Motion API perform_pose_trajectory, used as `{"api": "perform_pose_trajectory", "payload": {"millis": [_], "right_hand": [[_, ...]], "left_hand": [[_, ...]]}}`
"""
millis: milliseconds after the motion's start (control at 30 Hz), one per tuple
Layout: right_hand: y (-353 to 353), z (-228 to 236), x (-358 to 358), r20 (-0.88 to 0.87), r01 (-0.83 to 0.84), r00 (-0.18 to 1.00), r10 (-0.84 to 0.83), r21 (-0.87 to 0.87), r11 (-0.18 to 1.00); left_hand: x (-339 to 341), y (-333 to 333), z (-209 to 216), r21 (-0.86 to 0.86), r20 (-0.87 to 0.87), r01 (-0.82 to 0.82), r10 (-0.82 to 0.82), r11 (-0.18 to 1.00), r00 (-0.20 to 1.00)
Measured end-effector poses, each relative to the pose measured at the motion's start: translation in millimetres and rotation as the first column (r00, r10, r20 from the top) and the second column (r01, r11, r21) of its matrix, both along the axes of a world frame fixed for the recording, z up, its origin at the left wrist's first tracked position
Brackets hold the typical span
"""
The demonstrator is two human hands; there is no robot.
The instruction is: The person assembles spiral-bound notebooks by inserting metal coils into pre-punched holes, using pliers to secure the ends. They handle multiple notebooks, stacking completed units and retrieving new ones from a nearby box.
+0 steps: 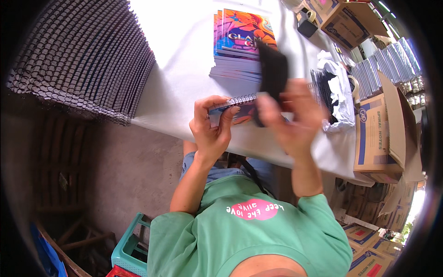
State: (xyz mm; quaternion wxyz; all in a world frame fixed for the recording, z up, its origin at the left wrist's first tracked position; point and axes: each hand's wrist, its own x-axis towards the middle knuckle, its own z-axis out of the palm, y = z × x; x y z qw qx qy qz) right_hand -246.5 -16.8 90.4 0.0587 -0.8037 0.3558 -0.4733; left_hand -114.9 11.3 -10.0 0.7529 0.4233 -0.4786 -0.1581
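In my left hand (212, 122) is a small spiral notebook (243, 116) with a colourful cover. My thumb and fingers pinch its left end, and the wire coil runs along its upper edge. My right hand (299, 115) is blurred by motion at the notebook's right end. Between its thumb and fingers stands a dark, slightly curved black object (273, 67), too smeared to name. It hides part of the notebook and the corner of a stack of colourful booklets (244, 34) on the white-covered table (177, 99).
A tall pile of coil-bound notebooks (78, 60) fills the table's left side. To the right are a white plastic bag (340, 90) with black coils beside it, and an open cardboard box (373, 134). Another box (344, 23) stands far right. A teal stool (125, 249) is at lower left.
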Motion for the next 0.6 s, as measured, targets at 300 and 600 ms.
{"api": "perform_pose_trajectory", "payload": {"millis": [300, 600], "right_hand": [[24, -23, -46, 0.198, -0.137, 0.977, 0.079, 0.301, 0.944], [-54, 25, -89, 0.397, -0.739, 0.674, 0.623, 0.371, 0.562]], "left_hand": [[17, 7, -3, 0.037, 0.037, 0.114, -0.115, 0.993, 0.993], [42, -5, -16, -0.147, 0.531, 0.106, -0.012, 0.983, 0.847]]}}
